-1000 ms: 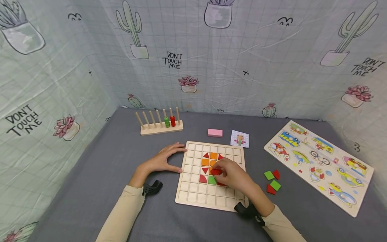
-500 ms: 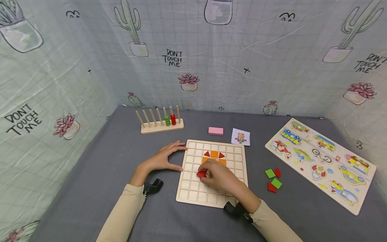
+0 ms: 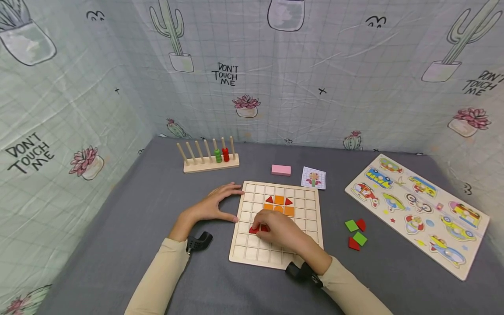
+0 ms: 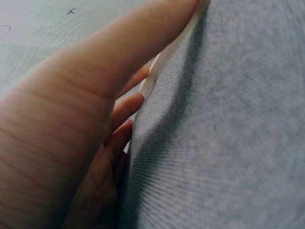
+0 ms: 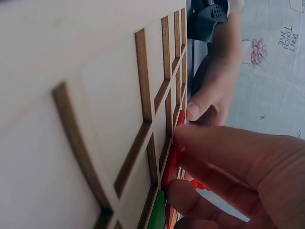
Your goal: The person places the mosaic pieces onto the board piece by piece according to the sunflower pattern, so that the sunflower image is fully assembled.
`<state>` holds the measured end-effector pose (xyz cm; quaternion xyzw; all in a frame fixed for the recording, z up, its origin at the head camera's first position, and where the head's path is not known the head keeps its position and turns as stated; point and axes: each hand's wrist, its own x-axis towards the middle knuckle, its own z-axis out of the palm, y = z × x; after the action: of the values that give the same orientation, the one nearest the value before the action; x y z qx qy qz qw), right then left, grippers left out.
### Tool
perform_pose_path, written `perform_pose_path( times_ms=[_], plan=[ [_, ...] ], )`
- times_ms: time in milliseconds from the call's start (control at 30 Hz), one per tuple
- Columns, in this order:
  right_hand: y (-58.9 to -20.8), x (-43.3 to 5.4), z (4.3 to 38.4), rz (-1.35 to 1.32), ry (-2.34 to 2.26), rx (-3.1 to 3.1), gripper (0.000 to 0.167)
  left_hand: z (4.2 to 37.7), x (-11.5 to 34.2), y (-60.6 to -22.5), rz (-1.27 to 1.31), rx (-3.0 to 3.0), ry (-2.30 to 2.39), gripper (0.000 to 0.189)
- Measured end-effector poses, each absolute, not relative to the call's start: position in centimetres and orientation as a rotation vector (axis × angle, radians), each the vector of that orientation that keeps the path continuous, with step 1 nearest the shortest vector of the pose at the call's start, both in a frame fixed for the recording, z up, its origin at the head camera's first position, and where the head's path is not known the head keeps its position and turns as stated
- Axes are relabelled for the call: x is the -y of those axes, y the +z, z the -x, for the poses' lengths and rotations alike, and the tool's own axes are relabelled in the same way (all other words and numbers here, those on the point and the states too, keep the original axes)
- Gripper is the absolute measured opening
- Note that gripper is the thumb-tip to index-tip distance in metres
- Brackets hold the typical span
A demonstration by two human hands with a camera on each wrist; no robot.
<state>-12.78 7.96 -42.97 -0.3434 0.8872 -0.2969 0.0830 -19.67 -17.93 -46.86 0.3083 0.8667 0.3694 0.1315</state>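
A wooden grid board [image 3: 244, 256] lies flat on the grey cloth, with orange tiles [image 3: 289, 211] and small red triangles [image 3: 269, 200] set in its upper middle cells. My right hand [image 3: 283, 229] is low over the board's centre-left and pinches a red tile [image 3: 252, 229] at a cell, beside another red tile [image 3: 264, 228]. The right wrist view shows my thumb against the red tile [image 5: 181, 116], with a green tile [image 5: 156, 212] nearby. My left hand [image 3: 214, 204] rests at the board's left edge, thumb and fingers spread. My right hand hides several cells.
Loose green and red tiles [image 3: 360, 238] lie right of the board. A printed pattern card [image 3: 313, 178] and a pink block [image 3: 281, 170] sit behind it. A peg stand [image 3: 211, 166] with green and red beads is back left; a vehicle puzzle board [image 3: 397, 208] is far right.
My right hand has moved left across the board with the red tile, from the middle column to a cell further left. My left hand has stayed at the board's edge.
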Motion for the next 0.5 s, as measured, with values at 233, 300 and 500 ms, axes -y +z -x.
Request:
perform_pose_path(
  times_ms=[233, 300, 500],
  plan=[
    [-42.78, -7.94, 12.65, 1.044, -0.857, -2.657, 0.006, 19.53, 17.95, -46.69, -0.874, -2.522, 1.064, 0.078],
    [-42.78, -8.01, 12.51, 1.036, -0.847, -2.664, 0.005, 19.49, 17.91, -46.64, -0.877, -2.521, 1.057, 0.078],
    [-42.75, -8.41, 12.00, 0.976, -0.856, -2.698, 0.006, 19.41, 17.98, -46.67, -0.864, -2.513, 1.061, 0.077]
  ],
)
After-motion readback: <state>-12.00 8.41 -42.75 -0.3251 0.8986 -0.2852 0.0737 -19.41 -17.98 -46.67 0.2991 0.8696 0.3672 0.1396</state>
